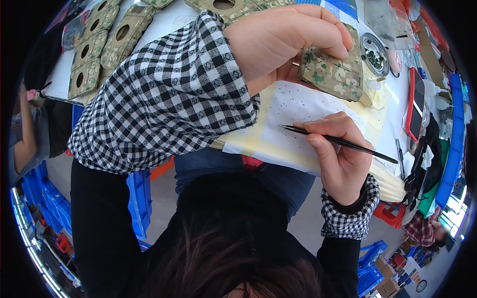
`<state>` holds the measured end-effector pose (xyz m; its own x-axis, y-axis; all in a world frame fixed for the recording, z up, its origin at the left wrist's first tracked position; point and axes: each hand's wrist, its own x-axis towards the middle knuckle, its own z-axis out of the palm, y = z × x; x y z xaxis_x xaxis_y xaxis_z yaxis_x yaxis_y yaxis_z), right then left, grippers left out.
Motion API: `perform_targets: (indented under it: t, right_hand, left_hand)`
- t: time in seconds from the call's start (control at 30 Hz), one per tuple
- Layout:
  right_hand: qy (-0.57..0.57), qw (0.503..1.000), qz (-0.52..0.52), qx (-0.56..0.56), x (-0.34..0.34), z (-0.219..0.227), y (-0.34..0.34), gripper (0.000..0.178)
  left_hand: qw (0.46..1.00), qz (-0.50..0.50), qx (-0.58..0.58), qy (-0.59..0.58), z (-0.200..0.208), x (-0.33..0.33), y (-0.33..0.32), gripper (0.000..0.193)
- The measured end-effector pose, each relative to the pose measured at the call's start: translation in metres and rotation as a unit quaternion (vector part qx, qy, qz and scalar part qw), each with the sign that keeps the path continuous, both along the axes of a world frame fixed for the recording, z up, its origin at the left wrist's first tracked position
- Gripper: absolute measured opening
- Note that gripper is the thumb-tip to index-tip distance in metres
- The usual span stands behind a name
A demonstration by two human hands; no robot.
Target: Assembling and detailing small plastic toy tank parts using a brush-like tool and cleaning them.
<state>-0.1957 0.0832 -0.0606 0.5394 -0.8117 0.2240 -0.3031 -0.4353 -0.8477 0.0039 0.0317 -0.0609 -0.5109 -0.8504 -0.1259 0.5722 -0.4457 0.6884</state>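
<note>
Black tweezers (355,145) are pinched in my right hand (340,166), their thin tips pointing left just over a white sheet (263,144). Small dark specks (293,103) are scattered across that sheet. Above it, my left hand (288,39) grips a camouflage-patterned boxy piece (334,74), thumb and fingers bent over its top edge. Part of the piece is hidden behind the fingers. Beside it on the right stands a round clear dish (373,53) with small dark green bits in it.
Several camouflage pieces with round holes (89,47) lie at the far left, others along the back. To the right are a small white cup (375,84), a red-edged phone (415,105), plastic bags and a blue tray edge (452,139). Other people sit at both sides.
</note>
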Motion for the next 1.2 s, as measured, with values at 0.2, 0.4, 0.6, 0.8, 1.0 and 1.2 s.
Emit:
perform_targets:
  t: [0.2,0.4,0.6,0.8,1.0,1.2]
  right_hand:
    - [-0.002,1.000,-0.002,0.007,0.0001,0.0001,0.0004,0.012]
    - [-0.004,1.000,0.003,0.004,-0.0001,0.0008,0.0001,0.012]
    - [-0.013,1.000,-0.001,0.001,-0.0016,-0.0007,0.0000,0.010]
    - [-0.026,0.999,-0.015,0.022,-0.0026,-0.0011,0.0006,0.010]
    - [-0.023,0.999,-0.009,0.026,-0.0009,-0.0018,0.0010,0.010]
    - [-0.021,0.999,-0.011,0.031,0.0000,-0.0021,0.0014,0.010]
  left_hand:
    - [1.000,0.000,-0.005,-0.002,0.0004,0.0000,-0.0007,0.014]
    - [1.000,-0.004,-0.009,0.004,0.0005,0.0002,-0.0004,0.014]
    - [1.000,-0.003,-0.010,0.005,-0.0001,0.0002,-0.0004,0.014]
    - [1.000,-0.001,0.002,0.004,0.0011,0.0006,-0.0001,0.015]
    - [1.000,-0.002,-0.008,0.002,0.0005,0.0001,0.0003,0.015]
    - [0.999,-0.009,-0.020,0.026,-0.0005,0.0015,0.0001,0.015]
